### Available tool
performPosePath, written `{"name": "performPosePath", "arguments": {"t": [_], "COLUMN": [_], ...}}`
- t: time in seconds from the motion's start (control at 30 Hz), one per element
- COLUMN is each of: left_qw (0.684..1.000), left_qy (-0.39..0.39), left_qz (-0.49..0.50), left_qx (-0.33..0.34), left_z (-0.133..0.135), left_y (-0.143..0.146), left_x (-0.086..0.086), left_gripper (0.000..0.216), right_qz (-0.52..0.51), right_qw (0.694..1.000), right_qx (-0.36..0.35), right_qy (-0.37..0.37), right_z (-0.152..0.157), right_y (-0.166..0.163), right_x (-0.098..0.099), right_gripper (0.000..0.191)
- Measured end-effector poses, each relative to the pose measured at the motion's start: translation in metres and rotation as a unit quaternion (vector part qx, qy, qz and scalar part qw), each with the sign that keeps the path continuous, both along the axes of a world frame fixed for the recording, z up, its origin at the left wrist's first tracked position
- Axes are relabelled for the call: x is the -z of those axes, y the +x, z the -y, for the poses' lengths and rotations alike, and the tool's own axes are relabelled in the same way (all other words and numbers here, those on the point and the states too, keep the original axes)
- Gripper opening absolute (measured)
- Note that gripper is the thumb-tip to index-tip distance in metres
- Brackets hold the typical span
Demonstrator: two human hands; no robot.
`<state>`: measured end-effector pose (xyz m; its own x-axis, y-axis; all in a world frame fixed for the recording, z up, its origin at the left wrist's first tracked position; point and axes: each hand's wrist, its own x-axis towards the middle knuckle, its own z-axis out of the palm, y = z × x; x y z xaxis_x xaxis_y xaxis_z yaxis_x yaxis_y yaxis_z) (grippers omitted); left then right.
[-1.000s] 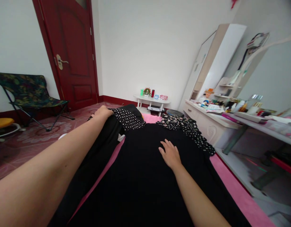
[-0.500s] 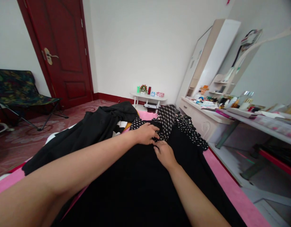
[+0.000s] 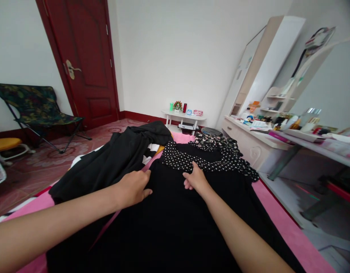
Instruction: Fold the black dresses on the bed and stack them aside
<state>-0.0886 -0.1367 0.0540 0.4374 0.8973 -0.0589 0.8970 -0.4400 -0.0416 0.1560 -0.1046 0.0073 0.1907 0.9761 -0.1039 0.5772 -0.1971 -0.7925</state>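
A black garment (image 3: pixel 169 223) with a white-dotted ruffle (image 3: pixel 180 159) lies spread out in front of me. On its left edge rests my left hand (image 3: pixel 133 187), back up, with thumb and index finger apart and the other fingertips hidden. My right hand (image 3: pixel 196 179) hovers at or touches the lower border of the ruffle. Its fingers are loosely bent and apart, with nothing seen in them. To the left of the garment lies a crumpled dark grey cloth (image 3: pixel 115 151). A floral black piece (image 3: pixel 217 142) is at the ruffle's far side.
A pink bedcover (image 3: pixel 283 212) shows around the clothes. To the right stand a dressing table (image 3: pixel 249 132) crowded with bottles and a grey-topped table (image 3: pixel 320 146). A low white table (image 3: pixel 183 115) is at the far wall. A folding chair (image 3: pixel 38 106) stands left, by a red door (image 3: pixel 86 57).
My hands have moved apart, the left one back and to the left. The patterned cloth that stood folded up now lies down, and the dotted ruffle is spread wider. The view has shifted slightly left.
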Motion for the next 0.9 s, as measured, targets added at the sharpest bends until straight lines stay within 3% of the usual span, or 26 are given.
{"name": "performPosePath", "arguments": {"t": [0.07,0.1,0.23,0.33,0.5,0.57,0.7,0.9], "left_qw": [0.999,0.998,0.996,0.996,0.973,0.953,0.934,0.943], "left_qy": [-0.018,-0.027,-0.044,-0.075,-0.184,-0.241,-0.287,-0.239], "left_qz": [-0.025,-0.041,-0.052,0.000,0.137,0.185,0.210,0.230], "left_qx": [-0.028,-0.038,-0.049,-0.045,-0.033,-0.011,0.023,0.018], "left_z": [0.012,0.017,0.031,0.033,0.033,0.036,0.047,0.056], "left_y": [-0.008,-0.010,-0.017,-0.022,-0.027,-0.024,-0.013,0.005], "left_x": [-0.003,-0.005,-0.010,-0.008,-0.001,-0.001,-0.007,-0.028], "left_gripper": [0.052,0.049,0.044,0.035,0.022,0.024,0.024,0.028], "right_qz": [-0.114,-0.154,-0.280,-0.400,-0.570,-0.602,-0.600,-0.563], "right_qw": [0.990,0.985,0.958,0.912,0.820,0.797,0.799,0.815], "right_qx": [-0.002,0.005,0.059,0.067,0.043,0.047,0.047,0.051], "right_qy": [-0.079,-0.084,0.019,0.058,-0.004,-0.024,0.001,0.126], "right_z": [-0.006,-0.009,-0.020,-0.022,-0.019,-0.019,-0.022,-0.026], "right_y": [-0.011,-0.016,-0.026,-0.029,-0.028,-0.025,-0.017,-0.001], "right_x": [-0.008,-0.010,-0.010,-0.006,-0.010,-0.011,-0.009,-0.022], "right_gripper": [0.080,0.081,0.081,0.077,0.060,0.053,0.041,0.042]}}
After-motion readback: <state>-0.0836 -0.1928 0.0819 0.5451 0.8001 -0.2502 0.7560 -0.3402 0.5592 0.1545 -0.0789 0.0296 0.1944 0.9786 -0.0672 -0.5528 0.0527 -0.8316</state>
